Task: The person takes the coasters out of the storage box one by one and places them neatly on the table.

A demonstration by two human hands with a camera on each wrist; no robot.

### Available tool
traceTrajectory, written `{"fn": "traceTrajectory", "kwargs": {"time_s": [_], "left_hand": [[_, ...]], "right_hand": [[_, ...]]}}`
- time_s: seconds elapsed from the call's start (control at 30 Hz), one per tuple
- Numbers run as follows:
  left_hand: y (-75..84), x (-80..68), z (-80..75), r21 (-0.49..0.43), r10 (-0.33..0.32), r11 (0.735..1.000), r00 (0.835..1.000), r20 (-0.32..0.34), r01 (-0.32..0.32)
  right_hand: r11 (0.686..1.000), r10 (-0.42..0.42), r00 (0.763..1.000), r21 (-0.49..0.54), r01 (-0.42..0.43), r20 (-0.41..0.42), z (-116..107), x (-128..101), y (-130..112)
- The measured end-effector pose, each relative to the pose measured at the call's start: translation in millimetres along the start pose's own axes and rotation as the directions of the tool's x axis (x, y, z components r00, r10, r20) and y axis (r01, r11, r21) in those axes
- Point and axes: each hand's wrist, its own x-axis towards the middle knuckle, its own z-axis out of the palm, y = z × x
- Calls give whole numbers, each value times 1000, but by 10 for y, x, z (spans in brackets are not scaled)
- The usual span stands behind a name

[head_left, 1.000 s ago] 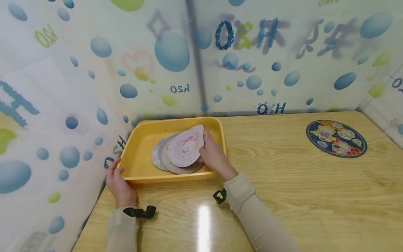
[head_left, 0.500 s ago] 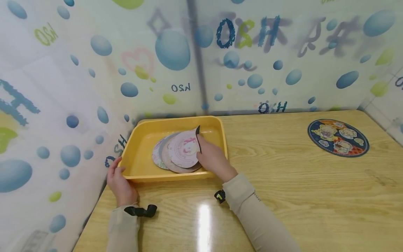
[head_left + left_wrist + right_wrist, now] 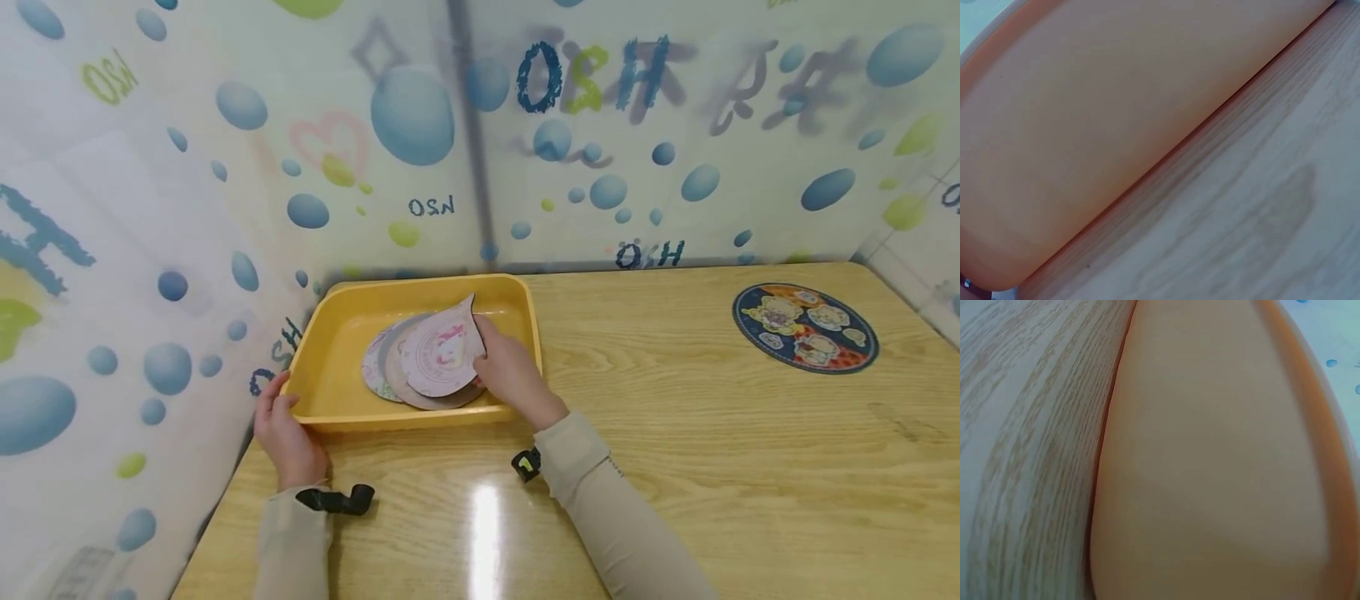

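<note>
A yellow tray (image 3: 330, 383) stands at the back left of the wooden table (image 3: 675, 450). Inside it lie a few overlapping round printed mats. My right hand (image 3: 504, 373) pinches the right edge of the top pink mat (image 3: 441, 352) and bends it upward. My left hand (image 3: 281, 429) grips the tray's near left corner. Both wrist views show only the tray's outer wall (image 3: 1104, 125) (image 3: 1210, 475) close up against the tabletop; neither hand appears in them.
A dark round mat with cartoon figures (image 3: 805, 326) lies flat at the table's far right. Curtains printed with blue bubbles (image 3: 150, 208) close in the left side and the back, right against the tray.
The right hand lowered the pink mat a little, curled its edge, and now lifts that edge again. The left hand stayed on the tray corner.
</note>
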Motion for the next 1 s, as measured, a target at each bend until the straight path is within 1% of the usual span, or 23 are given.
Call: {"fn": "traceTrajectory", "kwargs": {"time_s": [0.17,0.27,0.33,0.53,0.67,0.77,0.9,1.0], "left_hand": [[9,5,-11,12,2,1000,1000,-3,-2],[17,6,-20,26,1,1000,1000,-5,0],[22,3,-23,26,-1,1000,1000,-1,1],[17,-3,-10,26,-9,1000,1000,1,9],[12,3,-2,37,-13,999,1000,1,13],[12,4,-2,43,-10,999,1000,-1,10],[17,5,-5,47,-7,999,1000,0,7],[22,6,-4,46,-2,999,1000,-5,2]], "right_hand": [[998,35,999,56,-36,11,8,-9,-4],[996,38,999,74,-40,26,20,-19,3],[998,26,999,53,-27,28,29,-24,15],[997,-6,1000,-76,8,20,45,-34,37],[990,-13,999,-140,20,51,39,-47,31],[985,1,995,-171,15,95,38,-50,25],[987,11,994,-160,6,110,37,-40,20],[990,-6,996,-140,18,90,30,-31,12]]}}
